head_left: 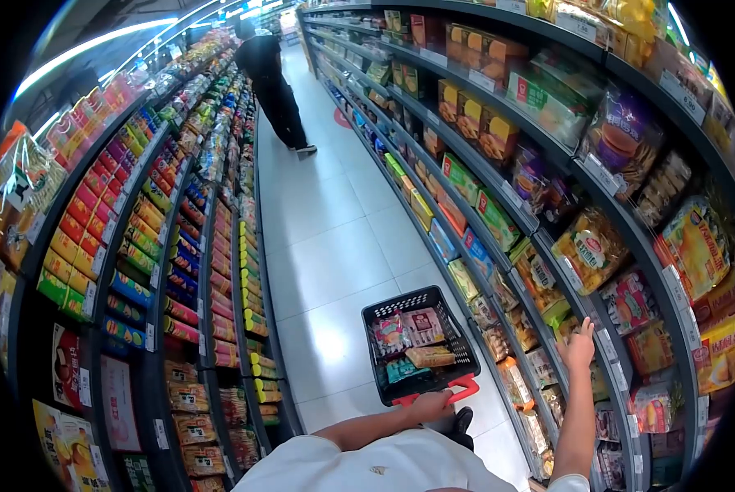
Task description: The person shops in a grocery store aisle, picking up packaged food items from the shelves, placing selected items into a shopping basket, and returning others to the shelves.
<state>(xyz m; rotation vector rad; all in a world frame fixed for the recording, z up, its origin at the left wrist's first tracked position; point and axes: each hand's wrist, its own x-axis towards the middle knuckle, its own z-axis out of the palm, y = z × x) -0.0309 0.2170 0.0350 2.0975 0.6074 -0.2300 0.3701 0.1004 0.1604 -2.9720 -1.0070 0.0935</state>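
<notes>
My left hand (430,407) is closed around the red handle (463,387) of a black shopping basket (369,313). Inside the basket lie several packages: a pink bag (391,334), a pink-and-white pack (425,326), a tan pack (430,357) and a teal pack (402,370). Toward the right shelf my right arm is stretched out. My right hand (577,348) is open, fingers extended, beside the shelf's price-tag edge. Close to its fingers is a green package (555,312); whether they touch it I cannot tell.
Shelves of packaged snacks line both sides of the tiled aisle (334,279). On the left stand rows of colourful canisters (88,217). The right shelf holds boxes (486,57) and bagged bakery goods (590,248). Farther up the aisle is a person in dark clothes (267,82).
</notes>
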